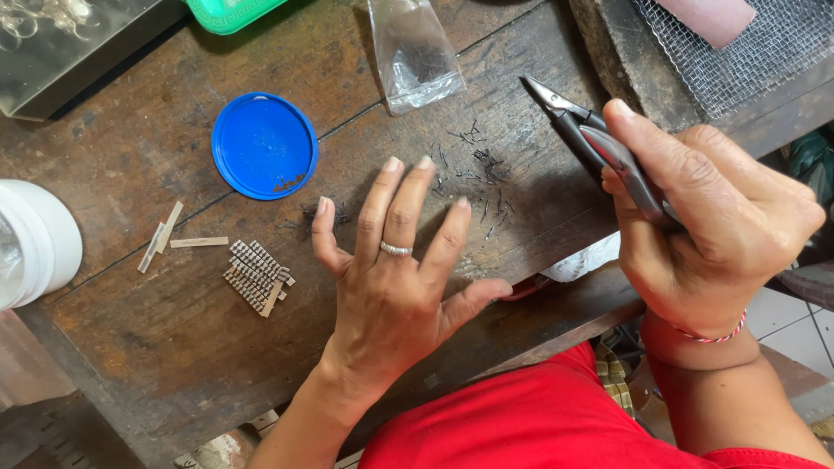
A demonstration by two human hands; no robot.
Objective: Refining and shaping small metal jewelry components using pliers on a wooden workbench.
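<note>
Left hand [395, 260] flat on worktop [156, 347], wire bits [473, 178] just beyond its fingertips. Lid [264, 145] and strips [256, 276] lie left. Cutters [599, 152] in right hand [704, 234], right of wire bits.

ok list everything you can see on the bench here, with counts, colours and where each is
workbench: one, dark worn wood, fills the view
blue lid: one, upside down, left of centre
wire clippings: many, dark, scattered by the left fingertips
metal strips: a small bundle, silvery, left of the left hand
loose strips: about three, pale, beside the bundle
plastic bag: one, clear, top centre
white jar: one, left edge
green tub: one, top edge, cut off
wire mesh: one, grey, top right
cutters: one, dark handles, in the right hand
left hand: flat on bench, silver ring
right hand: grips the cutters
</note>
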